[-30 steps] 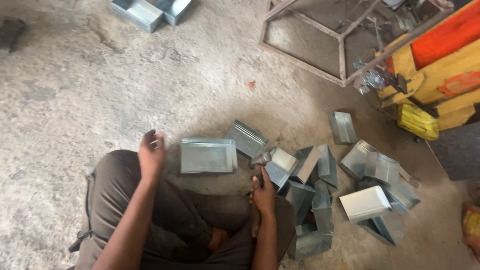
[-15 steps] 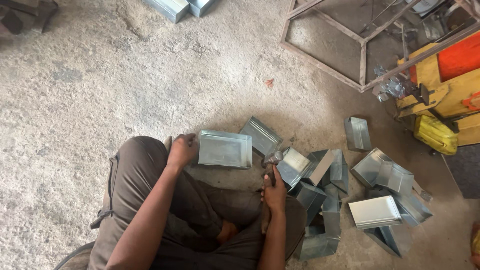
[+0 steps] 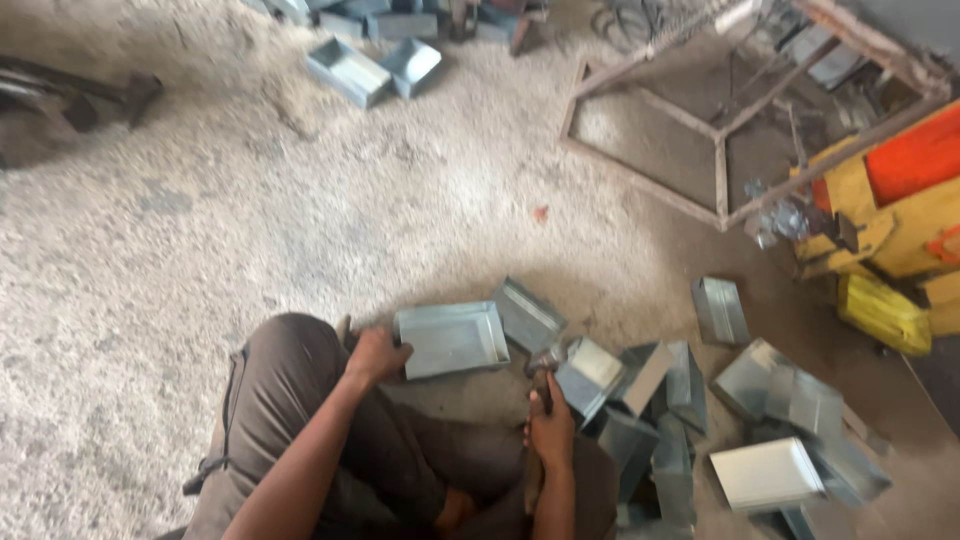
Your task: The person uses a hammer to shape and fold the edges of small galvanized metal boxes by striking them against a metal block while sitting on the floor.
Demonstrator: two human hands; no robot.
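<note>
Seen from the head camera, the left hand point(image 3: 375, 355) is clamped on the near-left edge of a shallow sheet-metal tray point(image 3: 452, 338), fingers curled over its rim, apparently to pin it flat on the concrete floor point(image 3: 200, 200) just beyond the person's knee. The right hand point(image 3: 550, 425) is wrapped around the handle of a hammer point(image 3: 545, 372) whose head sits just off the tray's right corner, upright enough to suggest it is poised against that folded edge. Immediately right of the hammer grip lies a heap of metal trays point(image 3: 680, 420), some tilted, some nested, crowding that side and leaving little room to swing outward. Beyond the left hand's grip the floor is bare grit. Farther off stand a welded frame point(image 3: 720, 170) and a few finished trays point(image 3: 375, 65).
</note>
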